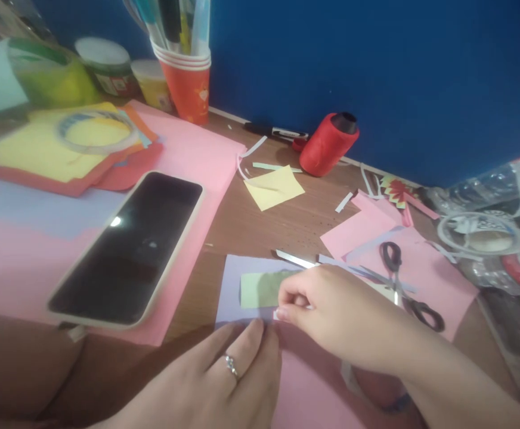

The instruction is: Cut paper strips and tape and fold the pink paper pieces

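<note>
My left hand (237, 372), with a ring on one finger, lies flat with fingers stretched out at the near edge of a lavender sheet of paper (228, 283). On that sheet rests a pale green paper rectangle (260, 291). Just right of my left fingertips, my right hand (322, 310) is closed in a pinch low over the lavender sheet. A small white piece (276, 315) shows at its thumb tip; its kind is unclear. Pink paper (307, 381) spreads beneath both hands. Part of the green rectangle is hidden behind my right fingers.
A phone (128, 250) lies on pink sheets at left, below a tape roll (96, 148) on coloured papers. Scissors (394, 280) rest on pink paper at right. Farther back are a red thread spool (329, 145), a yellow paper square (274, 187) and a cup of pens (186, 86).
</note>
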A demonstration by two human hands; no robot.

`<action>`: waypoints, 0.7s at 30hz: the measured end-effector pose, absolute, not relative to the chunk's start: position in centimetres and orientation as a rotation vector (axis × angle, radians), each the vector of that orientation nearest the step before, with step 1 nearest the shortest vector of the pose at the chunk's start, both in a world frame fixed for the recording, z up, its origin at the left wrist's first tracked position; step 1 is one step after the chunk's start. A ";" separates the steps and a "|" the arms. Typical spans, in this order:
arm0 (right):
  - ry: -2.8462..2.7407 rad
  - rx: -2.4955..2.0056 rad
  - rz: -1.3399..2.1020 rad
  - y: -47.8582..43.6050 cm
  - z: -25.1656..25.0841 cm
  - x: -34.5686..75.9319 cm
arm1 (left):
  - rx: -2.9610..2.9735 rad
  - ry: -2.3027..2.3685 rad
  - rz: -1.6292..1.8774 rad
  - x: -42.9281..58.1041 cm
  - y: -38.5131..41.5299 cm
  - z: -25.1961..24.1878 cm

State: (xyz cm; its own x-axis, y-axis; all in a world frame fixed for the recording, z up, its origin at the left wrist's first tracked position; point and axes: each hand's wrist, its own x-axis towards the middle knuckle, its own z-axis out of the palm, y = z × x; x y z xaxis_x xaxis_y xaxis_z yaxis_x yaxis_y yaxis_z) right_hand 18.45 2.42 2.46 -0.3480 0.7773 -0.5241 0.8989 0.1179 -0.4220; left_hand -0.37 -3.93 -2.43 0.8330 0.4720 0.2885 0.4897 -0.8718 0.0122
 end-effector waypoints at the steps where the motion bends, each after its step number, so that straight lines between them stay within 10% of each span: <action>1: 2.211 1.679 -1.038 2.5 2.5 18.4 | -2.943 -0.773 -0.444 -0.4 -3.9 -2.5; 21: 2.199 1.705 -0.946 2.4 2.3 18.1 | -2.978 -0.803 -0.408 -0.1 -4.0 -2.2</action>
